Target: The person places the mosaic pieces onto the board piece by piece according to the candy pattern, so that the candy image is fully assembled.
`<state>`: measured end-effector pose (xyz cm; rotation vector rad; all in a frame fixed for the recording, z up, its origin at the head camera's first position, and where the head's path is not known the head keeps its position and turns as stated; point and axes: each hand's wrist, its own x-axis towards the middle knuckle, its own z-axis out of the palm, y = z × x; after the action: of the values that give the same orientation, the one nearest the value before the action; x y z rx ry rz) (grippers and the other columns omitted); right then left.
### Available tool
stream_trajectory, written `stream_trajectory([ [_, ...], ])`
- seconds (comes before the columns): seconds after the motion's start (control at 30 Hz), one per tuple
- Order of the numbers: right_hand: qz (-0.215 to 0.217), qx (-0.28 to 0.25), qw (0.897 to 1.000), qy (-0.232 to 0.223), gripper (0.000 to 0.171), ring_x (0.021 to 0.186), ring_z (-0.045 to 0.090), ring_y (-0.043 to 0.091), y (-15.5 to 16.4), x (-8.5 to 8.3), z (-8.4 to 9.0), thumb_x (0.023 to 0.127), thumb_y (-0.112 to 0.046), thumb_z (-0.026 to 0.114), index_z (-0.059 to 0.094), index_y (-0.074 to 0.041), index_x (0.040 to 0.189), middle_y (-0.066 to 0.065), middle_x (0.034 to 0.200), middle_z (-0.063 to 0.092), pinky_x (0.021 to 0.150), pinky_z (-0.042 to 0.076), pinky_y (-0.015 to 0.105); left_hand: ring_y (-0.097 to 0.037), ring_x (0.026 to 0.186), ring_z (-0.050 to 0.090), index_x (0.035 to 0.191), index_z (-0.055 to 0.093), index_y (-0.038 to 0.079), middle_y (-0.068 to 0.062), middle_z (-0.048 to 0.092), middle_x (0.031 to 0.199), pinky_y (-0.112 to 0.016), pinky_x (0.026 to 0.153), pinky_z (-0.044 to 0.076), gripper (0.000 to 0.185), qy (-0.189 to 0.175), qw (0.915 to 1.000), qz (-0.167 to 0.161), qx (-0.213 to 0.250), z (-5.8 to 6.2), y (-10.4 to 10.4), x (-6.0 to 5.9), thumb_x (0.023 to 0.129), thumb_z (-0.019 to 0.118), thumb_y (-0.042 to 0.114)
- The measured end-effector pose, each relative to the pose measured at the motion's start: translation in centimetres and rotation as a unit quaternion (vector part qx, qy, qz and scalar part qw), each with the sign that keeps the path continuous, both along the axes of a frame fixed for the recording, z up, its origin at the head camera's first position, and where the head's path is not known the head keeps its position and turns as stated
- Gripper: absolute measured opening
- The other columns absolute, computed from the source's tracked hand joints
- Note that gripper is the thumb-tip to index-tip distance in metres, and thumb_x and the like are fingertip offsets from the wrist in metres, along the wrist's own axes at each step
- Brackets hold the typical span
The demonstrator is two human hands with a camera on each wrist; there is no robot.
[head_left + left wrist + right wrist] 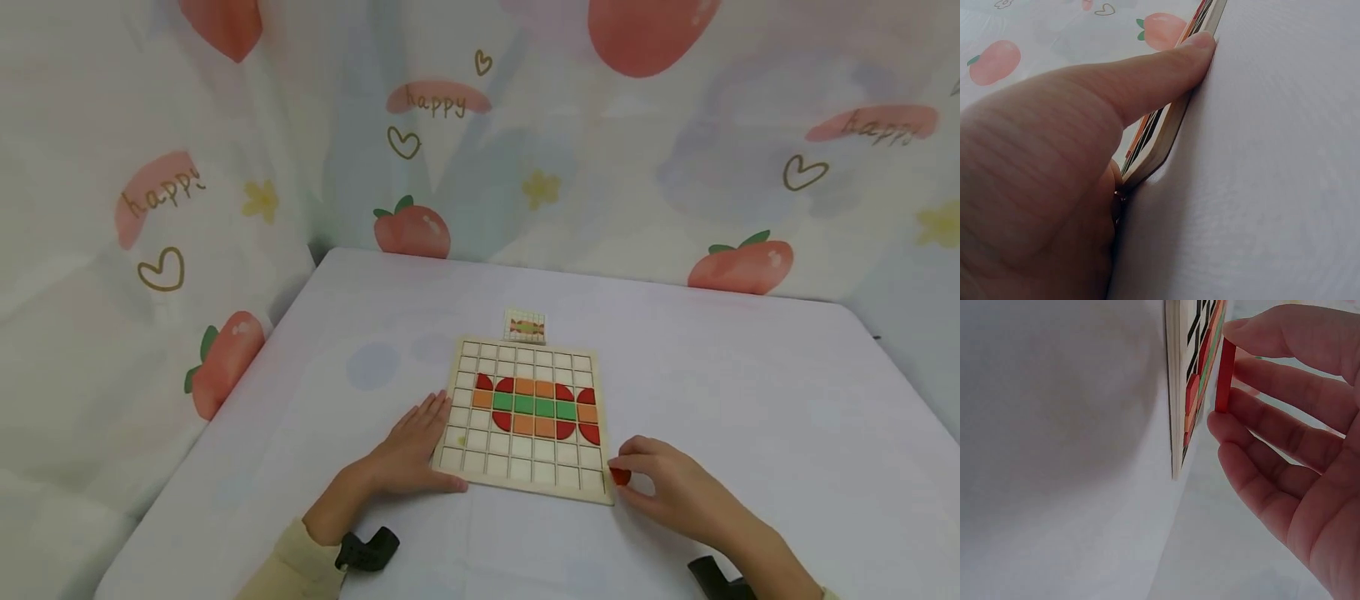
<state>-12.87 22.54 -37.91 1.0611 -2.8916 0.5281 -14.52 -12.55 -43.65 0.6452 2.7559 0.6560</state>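
A square wooden grid board (532, 472) lies on the table, bearing a pattern of red rounded pieces, orange squares and a middle row of green squares (523, 404). My left hand (408, 446) rests along the board's left side with fingers extended, its thumb at the front edge; the left wrist view shows that thumb (1166, 78) laid against the board's edge. Just off the front right corner, my right hand (667, 483) pinches a small red piece (1225, 378) between thumb and fingertips. In the right wrist view the piece is seen edge-on, close beside the board.
A small pattern card (527, 326) with a similar coloured design lies just behind the board. White cloth covers the table (720, 375). Patterned curtains (585, 150) with strawberries and hearts rise at the back and left. Black wrist mounts (369, 550) sit on both wrists.
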Motion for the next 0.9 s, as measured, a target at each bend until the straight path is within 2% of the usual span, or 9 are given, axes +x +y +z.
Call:
stream_trajectory([
  [0.2, -0.004, -0.007, 1.0, -0.012, 0.019, 0.08, 0.053, 0.011, -1.8, -0.9, 0.4, 0.073, -0.011, 0.076, 0.073, -0.007, 0.091, -0.006, 0.09, 0.058, 0.071, 0.05, 0.028, -0.02, 0.138, -0.003, 0.147, 0.006, 0.003, -0.009, 0.002, 0.153, -0.043, 0.108, 0.006, 0.113, -0.002, 1.0, 0.005, 0.008, 0.4, 0.0, 0.4, 0.072, 0.059, 0.068],
  [0.4, 0.014, -0.015, 1.0, 0.009, 0.019, 0.083, 0.054, 0.012, -3.6, -2.0, 0.6, 0.074, -0.01, 0.076, 0.072, -0.006, 0.092, -0.002, 0.092, 0.059, 0.072, 0.05, 0.029, -0.021, 0.138, -0.003, 0.147, 0.006, 0.002, -0.01, 0.002, 0.153, -0.043, 0.108, 0.006, 0.112, -0.003, 0.9999, 0.005, 0.011, 0.8, 0.0, 0.5, 0.073, 0.06, 0.066],
  [0.6, 0.025, -0.033, 0.999, 0.01, 0.022, 0.08, 0.055, 0.015, -5.6, -2.8, 0.4, 0.074, -0.009, 0.076, 0.071, -0.002, 0.095, 0.001, 0.091, 0.059, 0.068, 0.049, 0.027, -0.021, 0.138, -0.003, 0.147, 0.007, 0.001, -0.01, 0.002, 0.153, -0.043, 0.108, 0.005, 0.112, -0.005, 0.9999, 0.004, 0.014, 0.6, 0.0, 0.5, 0.072, 0.06, 0.066],
  [0.9, 0.03, -0.06, 0.998, -0.01, 0.02, 0.076, 0.053, 0.012, -8.0, -3.6, 0.2, 0.076, -0.009, 0.073, 0.071, -0.003, 0.095, -0.001, 0.088, 0.057, 0.064, 0.048, 0.021, -0.019, 0.138, -0.004, 0.147, 0.006, 0.002, -0.009, 0.001, 0.153, -0.042, 0.108, 0.005, 0.115, -0.003, 0.9997, 0.002, 0.022, 0.1, -0.1, 0.3, 0.071, 0.059, 0.07],
])
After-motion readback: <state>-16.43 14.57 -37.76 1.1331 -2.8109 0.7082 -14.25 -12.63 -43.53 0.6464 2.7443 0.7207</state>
